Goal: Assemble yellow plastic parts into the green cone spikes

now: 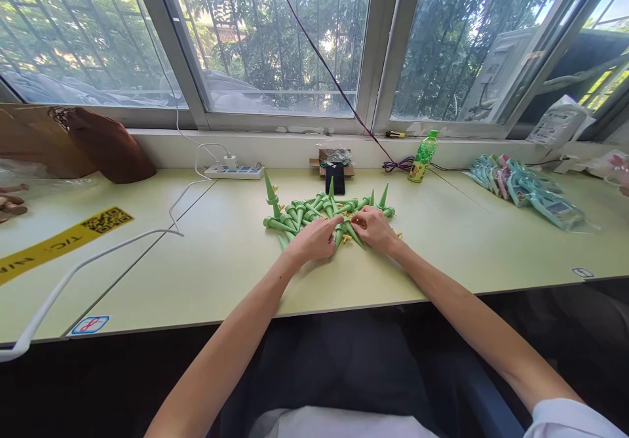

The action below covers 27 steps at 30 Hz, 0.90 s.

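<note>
A heap of green plastic cone-shaped spikes (299, 210) with collared heads lies near the middle of the table, some standing point up. Small yellow pieces (348, 238) show among and beside them. My left hand (317, 238) is closed at the heap's near side, its fingers on a green spike (339, 233) that points toward me. Just right of it, my right hand (373, 228) has thumb and fingers pinched together over the heap. Whatever lies between those fingertips is too small to make out.
Behind the heap are a black phone (335, 178) and a small cardboard box (348, 155). A green-capped drink bottle (423, 157) stands to their right. Bagged light-blue items (528, 185) lie farther right. A power strip (234, 172) and white cable (105, 253) are at left.
</note>
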Tool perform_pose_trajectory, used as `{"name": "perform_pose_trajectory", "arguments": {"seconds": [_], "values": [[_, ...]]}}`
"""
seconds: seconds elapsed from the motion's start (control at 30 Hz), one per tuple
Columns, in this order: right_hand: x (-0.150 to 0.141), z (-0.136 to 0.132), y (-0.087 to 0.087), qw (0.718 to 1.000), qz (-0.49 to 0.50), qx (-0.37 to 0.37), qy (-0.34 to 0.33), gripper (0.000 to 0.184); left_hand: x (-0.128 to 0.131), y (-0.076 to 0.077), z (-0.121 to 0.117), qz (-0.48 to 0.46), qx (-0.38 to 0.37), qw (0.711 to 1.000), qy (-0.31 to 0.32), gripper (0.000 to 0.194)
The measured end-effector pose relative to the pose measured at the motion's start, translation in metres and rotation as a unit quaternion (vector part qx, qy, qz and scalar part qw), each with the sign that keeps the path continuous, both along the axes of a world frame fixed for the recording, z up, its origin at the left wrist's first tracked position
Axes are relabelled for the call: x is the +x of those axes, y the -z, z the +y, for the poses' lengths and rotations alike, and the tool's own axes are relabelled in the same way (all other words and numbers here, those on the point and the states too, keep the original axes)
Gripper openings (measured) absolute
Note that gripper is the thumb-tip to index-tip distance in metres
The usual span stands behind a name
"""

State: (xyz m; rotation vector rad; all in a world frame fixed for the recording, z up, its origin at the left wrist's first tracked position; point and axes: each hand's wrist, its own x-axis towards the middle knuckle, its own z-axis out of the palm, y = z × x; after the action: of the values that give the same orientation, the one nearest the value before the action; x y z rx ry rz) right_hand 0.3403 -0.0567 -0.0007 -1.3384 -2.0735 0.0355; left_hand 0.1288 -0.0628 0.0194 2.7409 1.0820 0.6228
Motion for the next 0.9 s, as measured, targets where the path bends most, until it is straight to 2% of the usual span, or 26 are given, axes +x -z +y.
{"name": "perform_pose_trajectory", "arguments": {"seconds": [0.23, 0.4, 0.6, 0.9], "values": [[-0.001, -0.001, -0.001, 0.999, 0.033, 0.022, -0.003, 0.014, 0.001, -0.001, 0.000, 0.018, 0.019, 0.999, -0.025, 0.046], [-0.004, -0.003, -0.004, 0.996, 0.076, 0.048, -0.023, 0.013, 0.004, -0.002, 0.002, -0.058, 0.040, 0.996, -0.049, 0.036], [-0.009, -0.008, -0.005, 0.987, 0.116, 0.048, -0.098, 0.013, 0.010, -0.001, 0.006, -0.185, 0.029, 0.981, -0.053, 0.021], [-0.013, -0.013, -0.007, 0.984, 0.096, 0.045, -0.141, 0.014, 0.017, 0.002, 0.002, -0.209, -0.025, 0.977, -0.035, 0.013]]}}
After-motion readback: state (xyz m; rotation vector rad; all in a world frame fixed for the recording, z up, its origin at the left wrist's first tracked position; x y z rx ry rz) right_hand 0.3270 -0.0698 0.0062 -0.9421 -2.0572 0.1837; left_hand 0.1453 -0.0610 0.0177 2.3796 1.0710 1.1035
